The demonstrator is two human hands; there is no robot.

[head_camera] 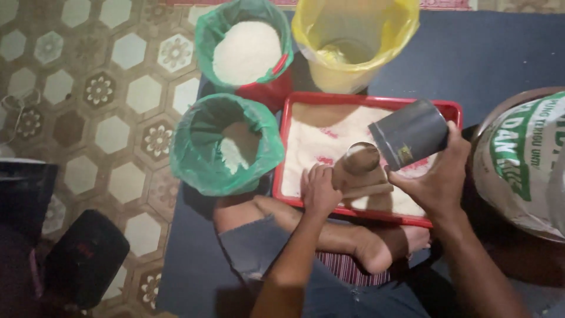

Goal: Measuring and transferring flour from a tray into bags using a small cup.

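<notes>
- Head view, nearest the camera: the person's crossed legs, a bare foot [382, 244] tucked just under the near edge of a red tray [286, 147], both forearms reaching forward over it.
- Left hand [321, 189]: fingers curled closed around a brown paper bag [358, 171] that stands upright in the tray, mouth open toward the camera. Grip sits on the bag's left side.
- Right hand [438, 174]: closed around a dark cylindrical cup [412, 134], tilted with its open end down and left, toward the bag's mouth. Cup rim just beside the bag's top; cannot tell whether they touch.
- Red tray: rectangular, lies on a dark blue mat [488, 53], holds a shallow spread of white grains [318, 138]. Bag stands on the grains at the tray's near middle.
- Left of the tray, touching its side: container lined with green plastic [194, 171], a little white grain low inside.
- Behind that: second green-lined container [247, 50], red-walled, heaped nearly full with white grain.
- Behind the tray: yellow-lined bucket [353, 44], mostly empty inside.
- Right edge: large printed woven sack [524, 165], rolled open, near the right wrist.
- Floor to the left: patterned hexagon tiles [106, 88]; dark objects [82, 259] at lower left, kind unclear.
</notes>
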